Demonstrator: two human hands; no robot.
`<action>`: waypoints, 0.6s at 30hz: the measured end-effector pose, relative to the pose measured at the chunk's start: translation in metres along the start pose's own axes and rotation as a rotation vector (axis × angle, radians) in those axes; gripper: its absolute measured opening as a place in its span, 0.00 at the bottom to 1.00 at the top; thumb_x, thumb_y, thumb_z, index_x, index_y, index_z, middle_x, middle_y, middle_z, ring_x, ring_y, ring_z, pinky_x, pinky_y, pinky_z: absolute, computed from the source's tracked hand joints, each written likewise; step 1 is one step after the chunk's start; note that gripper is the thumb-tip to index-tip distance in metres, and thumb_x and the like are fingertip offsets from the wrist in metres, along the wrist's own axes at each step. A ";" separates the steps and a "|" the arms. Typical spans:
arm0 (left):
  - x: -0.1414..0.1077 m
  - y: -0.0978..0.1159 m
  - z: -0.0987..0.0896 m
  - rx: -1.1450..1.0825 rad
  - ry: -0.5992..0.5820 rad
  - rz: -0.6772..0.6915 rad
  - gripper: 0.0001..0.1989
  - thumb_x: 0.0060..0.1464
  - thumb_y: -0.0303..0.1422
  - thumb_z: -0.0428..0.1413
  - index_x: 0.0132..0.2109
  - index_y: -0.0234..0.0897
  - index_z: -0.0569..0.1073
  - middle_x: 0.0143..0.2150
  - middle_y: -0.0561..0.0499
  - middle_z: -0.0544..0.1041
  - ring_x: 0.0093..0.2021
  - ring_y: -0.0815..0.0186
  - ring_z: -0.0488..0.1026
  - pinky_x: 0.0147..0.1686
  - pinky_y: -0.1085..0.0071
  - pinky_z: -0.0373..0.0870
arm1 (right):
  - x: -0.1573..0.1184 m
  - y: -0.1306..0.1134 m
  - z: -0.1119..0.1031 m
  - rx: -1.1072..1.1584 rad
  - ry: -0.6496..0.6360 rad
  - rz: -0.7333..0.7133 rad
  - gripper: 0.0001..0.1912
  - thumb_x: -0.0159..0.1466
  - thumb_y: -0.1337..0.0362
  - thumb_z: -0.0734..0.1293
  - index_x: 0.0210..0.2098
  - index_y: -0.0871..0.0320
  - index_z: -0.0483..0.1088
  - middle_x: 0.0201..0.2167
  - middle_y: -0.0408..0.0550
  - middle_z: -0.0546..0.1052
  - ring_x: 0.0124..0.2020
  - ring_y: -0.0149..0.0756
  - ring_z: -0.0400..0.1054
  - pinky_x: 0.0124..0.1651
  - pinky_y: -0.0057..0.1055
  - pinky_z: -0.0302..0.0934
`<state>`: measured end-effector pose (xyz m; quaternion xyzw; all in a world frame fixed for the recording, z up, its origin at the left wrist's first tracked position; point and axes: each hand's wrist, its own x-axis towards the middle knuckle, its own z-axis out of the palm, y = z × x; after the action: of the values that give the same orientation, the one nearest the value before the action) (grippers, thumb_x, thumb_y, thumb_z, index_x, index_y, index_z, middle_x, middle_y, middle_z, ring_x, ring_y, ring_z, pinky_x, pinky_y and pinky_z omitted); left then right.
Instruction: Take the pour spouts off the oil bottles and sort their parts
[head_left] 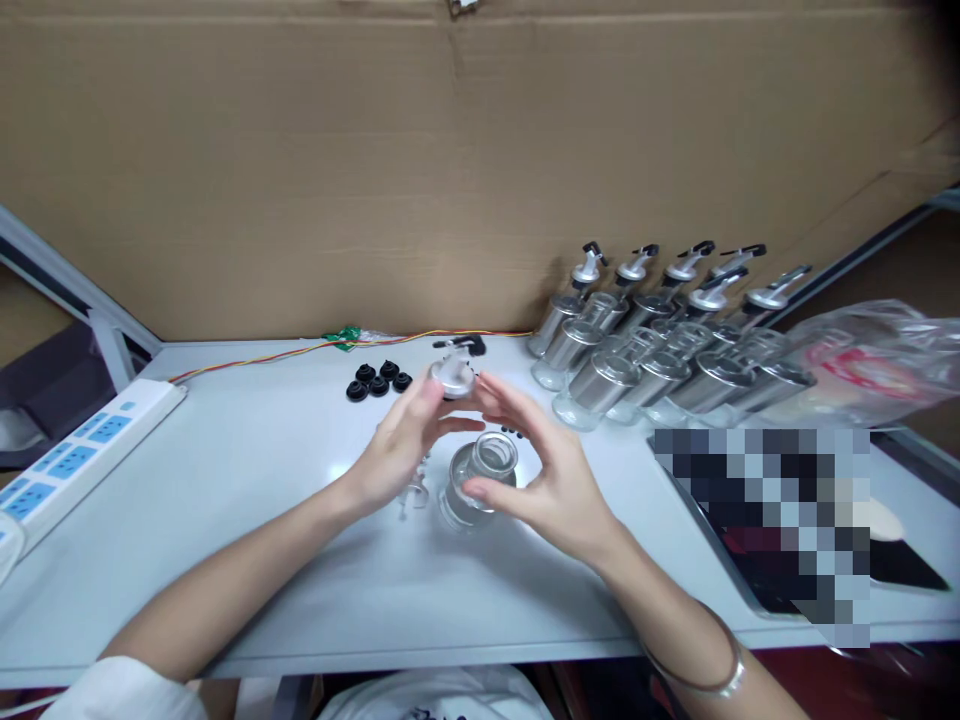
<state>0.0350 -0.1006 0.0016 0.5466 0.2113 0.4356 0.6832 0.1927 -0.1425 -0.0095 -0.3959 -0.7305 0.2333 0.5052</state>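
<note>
Backdrop: brown cardboard (300, 190) stands behind a pale tabletop (255, 560), closing off the far edge.
Pourer top (453, 380): silver, with a black tip pointing away; it is held above the tabletop, just beyond the bottle's mouth and apart from it.
Left hand (394, 445): pinches the pourer top at its rim, thumb on the near side – likely so that the spout stays upright and uncovered.
Right hand (559, 485): curved, with a wide gap between thumb and fingers; the thumb passes in front of the bottle, and the fingertips come near the pourer top. Whether they touch either one, I cannot tell.
Bottle (496, 452): glass with a metal sleeve, upright between the forearms, its mouth bare; central, probably to suit both hands.
Small parts: black stoppers (379, 382) clustered left of the pourer top and clear pieces (418, 492) beside the bottle – seemingly set within easy reach.
Bottle rows: capped bottles (634, 268) stand at the back right, uncapped bottles (600, 380) in front, perhaps grouped by state.
Edges: a power strip (82, 455) lies at left, thin wires (442, 332) run along the cardboard, and a clear plastic bag (885, 360) sits far right.
</note>
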 end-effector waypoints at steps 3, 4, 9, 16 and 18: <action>0.004 0.013 -0.002 0.016 0.141 0.084 0.19 0.55 0.48 0.51 0.39 0.36 0.70 0.33 0.50 0.73 0.39 0.61 0.72 0.38 0.66 0.69 | -0.012 -0.007 -0.001 -0.158 -0.028 0.022 0.26 0.61 0.62 0.68 0.58 0.54 0.62 0.48 0.52 0.75 0.46 0.39 0.73 0.49 0.36 0.69; 0.005 0.016 -0.004 0.031 0.168 0.101 0.18 0.54 0.48 0.51 0.38 0.36 0.69 0.32 0.51 0.72 0.37 0.62 0.71 0.36 0.67 0.69 | -0.016 -0.009 -0.003 -0.214 -0.026 0.022 0.23 0.63 0.63 0.66 0.57 0.54 0.63 0.46 0.51 0.77 0.44 0.38 0.74 0.48 0.35 0.69; 0.007 0.025 -0.009 0.064 0.191 0.127 0.16 0.53 0.45 0.48 0.36 0.37 0.69 0.29 0.51 0.71 0.31 0.63 0.70 0.34 0.66 0.68 | -0.039 -0.008 -0.022 -0.469 0.081 0.056 0.20 0.66 0.61 0.62 0.56 0.55 0.60 0.39 0.49 0.78 0.37 0.36 0.74 0.38 0.31 0.69; 0.003 0.028 -0.011 0.069 0.169 0.158 0.16 0.54 0.45 0.48 0.37 0.36 0.69 0.30 0.51 0.72 0.31 0.63 0.70 0.35 0.65 0.68 | -0.058 0.017 -0.086 -0.768 0.277 0.326 0.26 0.63 0.47 0.59 0.53 0.57 0.62 0.39 0.56 0.76 0.36 0.49 0.72 0.36 0.44 0.67; 0.002 0.029 -0.010 0.067 0.162 0.171 0.16 0.55 0.45 0.48 0.38 0.36 0.69 0.30 0.51 0.72 0.31 0.64 0.70 0.35 0.65 0.67 | -0.061 0.026 -0.102 -0.771 0.341 0.441 0.33 0.60 0.45 0.61 0.58 0.57 0.57 0.39 0.58 0.75 0.33 0.52 0.72 0.33 0.47 0.67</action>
<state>0.0176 -0.0921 0.0260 0.5481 0.2327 0.5279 0.6056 0.3068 -0.1830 -0.0237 -0.7328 -0.5688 -0.0215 0.3727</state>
